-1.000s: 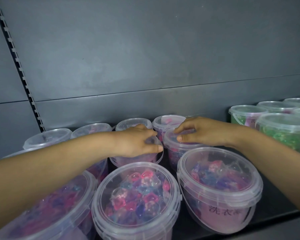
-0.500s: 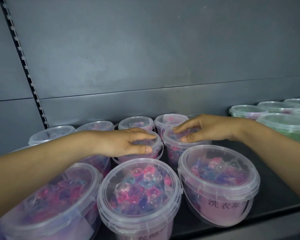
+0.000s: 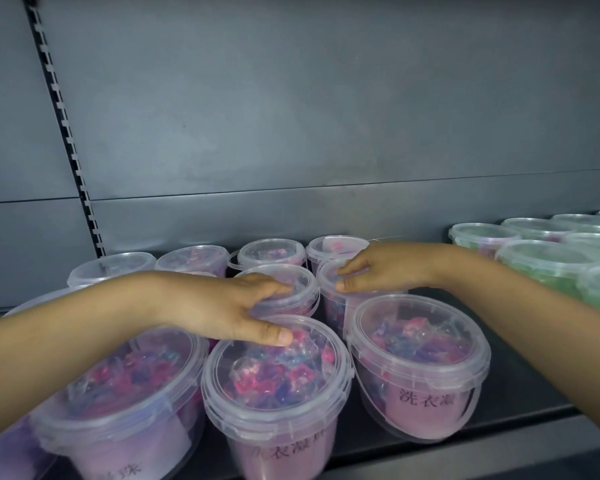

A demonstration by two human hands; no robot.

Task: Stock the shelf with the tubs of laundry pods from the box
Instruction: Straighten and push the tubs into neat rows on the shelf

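Left hand (image 3: 222, 306): palm down on the second-row left tub (image 3: 300, 282), fingers curled over the lid top, thumb hooked at the near rim. It holds the tub by its lid.
Right hand (image 3: 385, 271): same hold on the second-row right tub (image 3: 331, 308), fingers draped over the lid, thumb at the near edge.
Why from above: looks like the tubs stand too close for a side grip, so the lid is the only part a hand can reach.
Why both at once: likely seating the pair side by side behind the front tubs (image 3: 274, 382), one per hand to fill the row faster.
Tubs: clear, lids snapped on, pink, blue and purple pods inside; front ones show pink labels facing out.
Back-row tubs (image 3: 272, 252): upright against the rear, touching or nearly so.
Green tubs (image 3: 548, 261): separate block on the right, well apart from the hands.
Box: not in view.
Shelf (image 3: 520, 375): dark flat deck, bare strip between the pink block and the green one.
Room: dim; grey metal back panel (image 3: 326, 116), slotted upright (image 3: 66, 133) on the left.
Progress: judged well along, pink block already three rows deep.
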